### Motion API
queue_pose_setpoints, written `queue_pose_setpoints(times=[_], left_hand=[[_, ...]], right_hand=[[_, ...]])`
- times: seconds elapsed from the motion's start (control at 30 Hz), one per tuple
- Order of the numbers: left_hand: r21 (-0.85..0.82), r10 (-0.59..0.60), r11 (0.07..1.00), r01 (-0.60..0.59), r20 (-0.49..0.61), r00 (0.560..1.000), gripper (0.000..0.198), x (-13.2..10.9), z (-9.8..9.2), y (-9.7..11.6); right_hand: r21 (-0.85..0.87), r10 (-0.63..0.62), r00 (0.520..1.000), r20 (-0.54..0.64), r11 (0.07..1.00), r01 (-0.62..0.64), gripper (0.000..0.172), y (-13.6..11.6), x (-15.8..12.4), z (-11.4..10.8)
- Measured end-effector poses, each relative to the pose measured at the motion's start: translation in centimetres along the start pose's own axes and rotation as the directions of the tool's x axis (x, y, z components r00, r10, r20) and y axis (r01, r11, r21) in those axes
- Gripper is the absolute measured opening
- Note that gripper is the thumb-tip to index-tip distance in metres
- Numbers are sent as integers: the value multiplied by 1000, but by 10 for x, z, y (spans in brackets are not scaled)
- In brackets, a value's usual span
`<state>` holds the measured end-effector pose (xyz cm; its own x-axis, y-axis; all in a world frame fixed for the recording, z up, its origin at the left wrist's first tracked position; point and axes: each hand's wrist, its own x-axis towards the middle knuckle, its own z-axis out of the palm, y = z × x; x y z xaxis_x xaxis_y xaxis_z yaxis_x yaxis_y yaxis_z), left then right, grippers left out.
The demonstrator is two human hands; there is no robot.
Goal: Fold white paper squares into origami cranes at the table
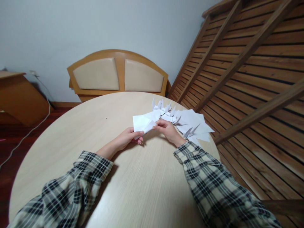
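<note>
Between my two hands is a folded sheet of white paper (142, 122), raised a little over the table. My left hand (129, 137) pinches its lower left corner, thumb on top and fingers beneath. At the right end, my right hand (167, 129) grips the paper's edge between thumb and fingers. Just beyond the right hand sit several folded paper cranes (166, 108) with upright points. Another paper crane (191, 131) lies to the right of that hand. Flat white paper sheets (198, 122) spread under and beside them.
The round light wood table (78, 136) fills the middle. A padded headboard (122, 53) leans against the wall behind it. Slatted wood panels (256, 69) slope along the right side. At the far left stand a wooden cabinet (21, 98) and a white cable (35, 126).
</note>
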<state>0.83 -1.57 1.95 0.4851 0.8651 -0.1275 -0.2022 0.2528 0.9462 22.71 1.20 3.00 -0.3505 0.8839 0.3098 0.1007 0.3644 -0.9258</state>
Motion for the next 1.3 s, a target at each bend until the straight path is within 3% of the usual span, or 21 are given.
queue_pose_setpoints(times=[0.13, 0.53, 0.77, 1.3], left_hand=[[12, -5, 1000, 4, 24, 1000, 24, 1, -2, -2], [18, -6, 1000, 7, -62, 998, 24, -3, 10, -1], [54, 13, 999, -4, -171, 985, 27, -2, 16, -1], [84, 83, 994, -67, -200, 976, 20, -3, 18, 0]], right_hand=[[-85, 27, 998, -54, 996, -31, 26, 0, 1, -1], [-105, -25, 991, -128, 994, 11, 32, -2, 0, 9], [-74, -37, 995, -95, 997, 30, 30, -4, 0, 13], [14, 29, 989, -146, 1000, -27, 29, -2, 0, 21]])
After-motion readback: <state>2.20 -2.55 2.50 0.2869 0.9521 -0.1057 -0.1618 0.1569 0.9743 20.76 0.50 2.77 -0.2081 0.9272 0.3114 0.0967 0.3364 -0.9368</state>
